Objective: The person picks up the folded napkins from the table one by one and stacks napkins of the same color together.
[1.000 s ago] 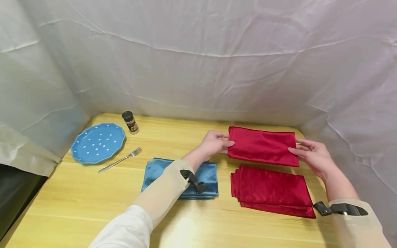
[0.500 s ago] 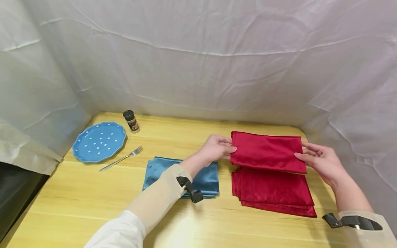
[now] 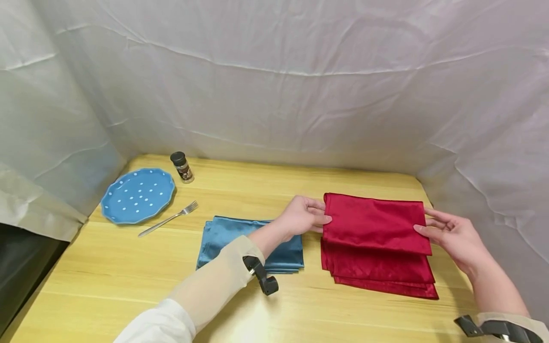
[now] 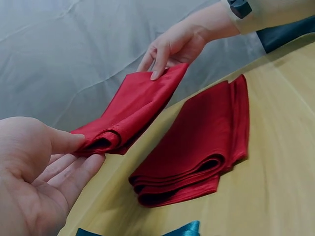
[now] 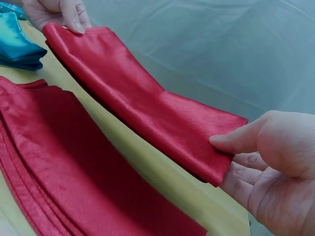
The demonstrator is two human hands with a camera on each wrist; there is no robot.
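Observation:
A folded red satin cloth (image 3: 375, 224) is held up between both hands, a short way above the table. My left hand (image 3: 302, 216) pinches its left end, thumb on top and fingers beneath. At the opposite end, my right hand (image 3: 456, 238) pinches the right edge the same way. Below lies a stack of folded red cloths (image 4: 182, 137), layered with their edges slightly offset; in the head view the held cloth overlaps its far part. The gap between held cloth and stack shows in the right wrist view, where the held cloth (image 5: 128, 93) sags slightly in the middle.
Left of the red stack is a stack of folded blue cloths (image 3: 283, 255), partly hidden by my left forearm. Farther left are a fork (image 3: 169, 219), a blue dotted plate (image 3: 137, 195) and a black-capped spice jar (image 3: 182, 167). Grey fabric walls (image 3: 274, 95) border the wooden table (image 3: 107, 276).
Both hands have brought the held red cloth toward the body and slightly right, from behind the red stack to over its far part. The other things stay put.

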